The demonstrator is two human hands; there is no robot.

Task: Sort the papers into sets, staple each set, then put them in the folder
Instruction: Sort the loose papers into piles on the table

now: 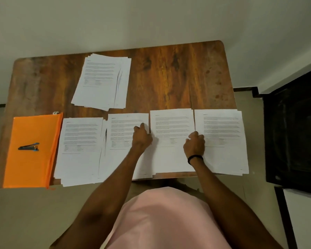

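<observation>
Several piles of printed white paper lie in a row along the near edge of the wooden table [169, 72]. The third pile [171, 123] sits between my two hands. My left hand [141, 137] rests with curled fingers at its left edge, over the second pile [123, 130]. My right hand [195, 143] rests at the third pile's right edge, next to the rightmost pile [223, 133]. The leftmost pile [79, 144] is fanned. A larger loose stack [102, 79] lies farther back. An orange folder [32, 159] lies at the left with a dark stapler [28, 147] on it.
A black chair or cabinet [294, 133] stands right of the table. A pale wall runs behind the table. The rightmost pile overhangs the table's right side, and the near piles overhang the front edge.
</observation>
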